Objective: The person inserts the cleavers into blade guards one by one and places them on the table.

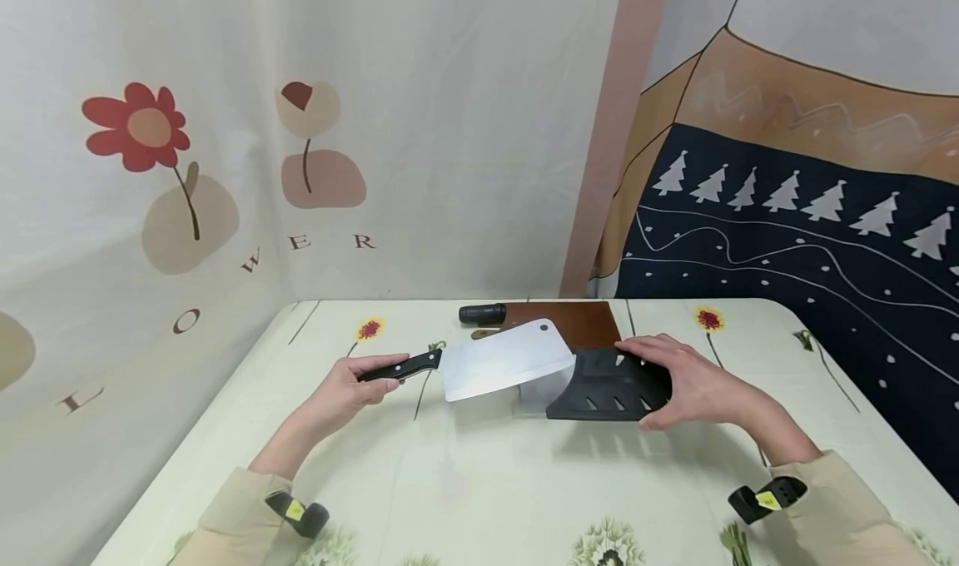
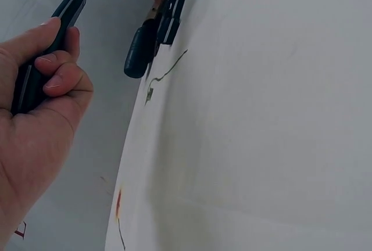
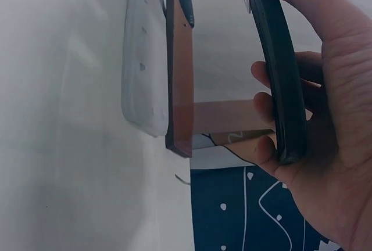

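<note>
My left hand [image 1: 360, 384] grips a cleaver [image 1: 505, 364] by its black riveted handle, the blade pointing right and slightly up. In the left wrist view, fingers curl round that handle [image 2: 68, 10]. A black slotted blade cover [image 1: 610, 387] is in my right hand [image 1: 693, 383], thumb on one side and fingers on the other. The blade's far end meets the cover's left edge in the head view. The right wrist view shows the cover [image 3: 282, 76] edge-on in the grasp.
Behind them on the flower-print tablecloth [image 1: 464, 483] lies a brown sheath [image 1: 577, 320] with a black handle [image 1: 482, 314] at its left. A translucent white slotted cover [image 3: 142, 71] lies beside it, mostly hidden in the head view. Printed curtains [image 1: 449, 133] hang behind the table.
</note>
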Demonstrator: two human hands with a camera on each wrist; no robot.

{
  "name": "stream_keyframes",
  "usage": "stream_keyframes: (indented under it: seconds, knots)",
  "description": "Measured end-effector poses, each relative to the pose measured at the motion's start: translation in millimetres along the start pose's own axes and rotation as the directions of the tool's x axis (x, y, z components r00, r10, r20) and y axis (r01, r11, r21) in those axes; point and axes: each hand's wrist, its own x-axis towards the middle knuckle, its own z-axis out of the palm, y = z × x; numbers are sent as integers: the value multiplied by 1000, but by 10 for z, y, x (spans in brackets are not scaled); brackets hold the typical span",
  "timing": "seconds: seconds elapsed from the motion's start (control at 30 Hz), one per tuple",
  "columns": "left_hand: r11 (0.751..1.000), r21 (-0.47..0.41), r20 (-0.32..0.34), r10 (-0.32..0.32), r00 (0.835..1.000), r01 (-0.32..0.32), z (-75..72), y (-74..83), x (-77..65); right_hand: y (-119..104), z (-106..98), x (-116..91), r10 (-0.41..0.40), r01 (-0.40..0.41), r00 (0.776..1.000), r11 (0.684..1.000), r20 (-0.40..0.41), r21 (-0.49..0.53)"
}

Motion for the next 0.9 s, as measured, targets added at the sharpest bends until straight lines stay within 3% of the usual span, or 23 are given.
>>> stream_keyframes:
  seconds: [0.4,0.9]
  knots:
    - [1000,-28,13,0,1000,0,6,17,-29,-21,32,12,-13,13,1000,999,8,31]
    - [999,13,48,33,998,-33,-23,-14,-30,-26,14,-7,-3,4,1000,1000,-25,8]
